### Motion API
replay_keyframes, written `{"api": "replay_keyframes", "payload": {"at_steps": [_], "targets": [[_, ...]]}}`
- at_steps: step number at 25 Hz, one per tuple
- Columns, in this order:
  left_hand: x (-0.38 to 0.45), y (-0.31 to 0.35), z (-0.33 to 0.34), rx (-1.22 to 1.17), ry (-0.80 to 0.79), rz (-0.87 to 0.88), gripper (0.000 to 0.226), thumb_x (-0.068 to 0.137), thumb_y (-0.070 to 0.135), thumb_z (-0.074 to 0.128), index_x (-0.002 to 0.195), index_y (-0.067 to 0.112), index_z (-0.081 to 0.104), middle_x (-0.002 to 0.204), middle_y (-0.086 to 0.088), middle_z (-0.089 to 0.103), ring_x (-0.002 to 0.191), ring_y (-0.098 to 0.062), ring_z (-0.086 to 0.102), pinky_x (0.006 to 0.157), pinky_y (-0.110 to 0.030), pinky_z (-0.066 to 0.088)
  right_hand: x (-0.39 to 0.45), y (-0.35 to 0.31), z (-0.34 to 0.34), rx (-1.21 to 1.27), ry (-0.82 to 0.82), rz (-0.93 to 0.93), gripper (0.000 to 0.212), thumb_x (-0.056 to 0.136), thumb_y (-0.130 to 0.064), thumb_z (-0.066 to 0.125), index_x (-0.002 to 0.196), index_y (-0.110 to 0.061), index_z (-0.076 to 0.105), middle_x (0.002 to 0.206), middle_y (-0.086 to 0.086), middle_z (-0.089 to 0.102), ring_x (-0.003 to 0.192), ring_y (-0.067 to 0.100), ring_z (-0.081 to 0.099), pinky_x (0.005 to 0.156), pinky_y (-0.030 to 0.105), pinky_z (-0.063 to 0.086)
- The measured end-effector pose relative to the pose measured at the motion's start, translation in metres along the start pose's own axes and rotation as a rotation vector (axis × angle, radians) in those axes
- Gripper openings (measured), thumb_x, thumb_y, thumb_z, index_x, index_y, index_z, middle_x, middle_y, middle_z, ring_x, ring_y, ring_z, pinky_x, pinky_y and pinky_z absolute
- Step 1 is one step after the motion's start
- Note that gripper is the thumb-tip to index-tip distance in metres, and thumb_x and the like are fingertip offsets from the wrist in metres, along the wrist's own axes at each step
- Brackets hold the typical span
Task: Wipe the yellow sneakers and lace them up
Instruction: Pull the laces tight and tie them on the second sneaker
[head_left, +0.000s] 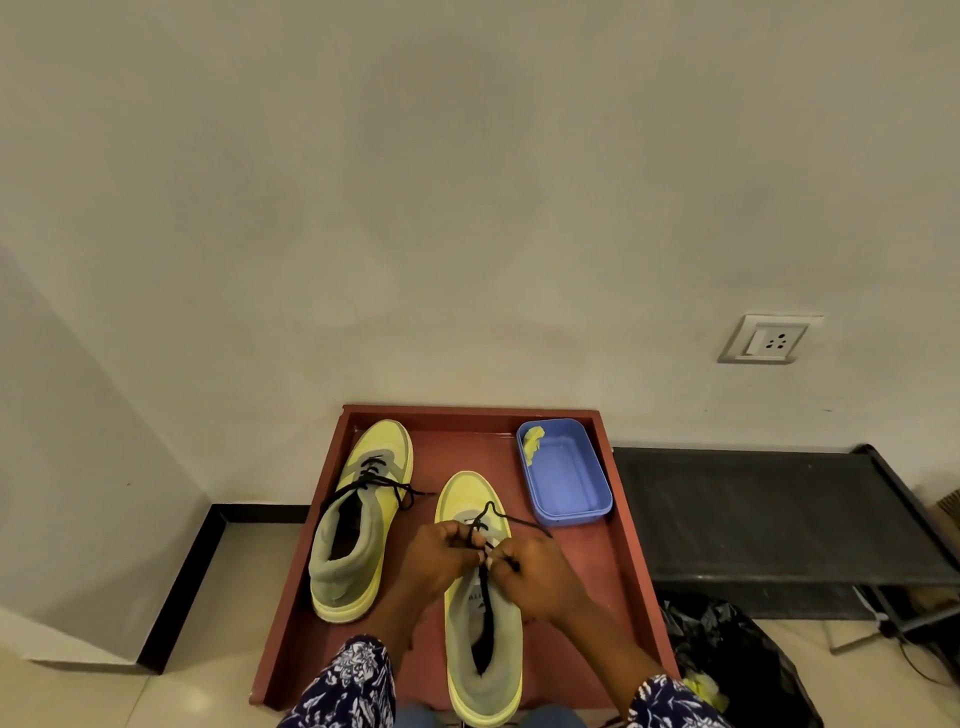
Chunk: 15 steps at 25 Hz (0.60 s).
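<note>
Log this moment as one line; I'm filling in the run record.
step: lacing | left hand: pinches black lace | right hand: pinches lace | near sneaker: partly laced | far sneaker: laced | cloth: in blue tub

single head-worn wide view, forward and down, close over the tray (631, 545)

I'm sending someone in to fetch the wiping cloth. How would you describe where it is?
Find the red tray on the floor against the wall. At its far right corner sits a blue plastic tub. The cloth is the small crumpled yellow wad in the tub's far left corner, the only thing in it.
</note>
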<state>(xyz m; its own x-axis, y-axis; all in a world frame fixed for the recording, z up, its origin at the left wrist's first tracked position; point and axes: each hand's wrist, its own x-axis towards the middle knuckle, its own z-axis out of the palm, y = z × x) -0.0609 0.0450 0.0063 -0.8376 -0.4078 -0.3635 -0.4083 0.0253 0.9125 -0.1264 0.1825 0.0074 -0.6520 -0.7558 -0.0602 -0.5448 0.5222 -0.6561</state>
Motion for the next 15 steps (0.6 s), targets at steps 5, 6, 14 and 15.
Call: {"api": "replay_keyframes", "payload": {"at_steps": [5,6,14,15], "targets": [[0.001,0.000,0.002,0.343,0.047,0.153,0.022,0.067,0.004,0.062,0.067,0.026,0.061,0.071,0.011,0.064,0.065,-0.004,0.058,0.063,-0.015,0.044,0.010,-0.001,0.004,0.178,0.021,0.136,0.021,0.088,-0.002,0.043,0.097,-0.012,0.059,0.090,-0.007,0.064,0.084,0.008,0.058,0.077,0.017,0.046],[0.001,0.000,0.004,0.383,0.082,0.184,0.022,0.069,0.003,0.062,0.069,0.025,0.062,0.073,0.010,0.064,0.067,-0.005,0.059,0.062,-0.013,0.042,0.012,-0.001,0.005,0.198,0.003,0.155,0.021,0.088,-0.001,0.043,0.097,-0.015,0.056,0.089,-0.008,0.062,0.083,0.008,0.058,0.077,0.016,0.047],[0.001,-0.014,0.020,0.593,0.263,0.467,0.034,0.079,0.009,0.043,0.105,0.011,0.065,0.084,-0.004,0.052,0.075,-0.020,0.054,0.063,-0.025,0.037,0.021,-0.001,0.010,0.303,-0.060,0.226,0.032,0.088,0.001,0.049,0.117,-0.011,0.052,0.109,0.002,0.063,0.104,0.016,0.060,0.096,0.031,0.050],[0.000,-0.015,0.023,0.582,0.282,0.461,0.036,0.080,0.012,0.040,0.107,0.011,0.064,0.083,-0.001,0.048,0.075,-0.017,0.051,0.062,-0.022,0.036,0.022,-0.001,0.009,0.318,-0.074,0.224,0.037,0.087,0.003,0.049,0.120,-0.014,0.051,0.116,0.002,0.062,0.108,0.017,0.059,0.098,0.032,0.049]]}}
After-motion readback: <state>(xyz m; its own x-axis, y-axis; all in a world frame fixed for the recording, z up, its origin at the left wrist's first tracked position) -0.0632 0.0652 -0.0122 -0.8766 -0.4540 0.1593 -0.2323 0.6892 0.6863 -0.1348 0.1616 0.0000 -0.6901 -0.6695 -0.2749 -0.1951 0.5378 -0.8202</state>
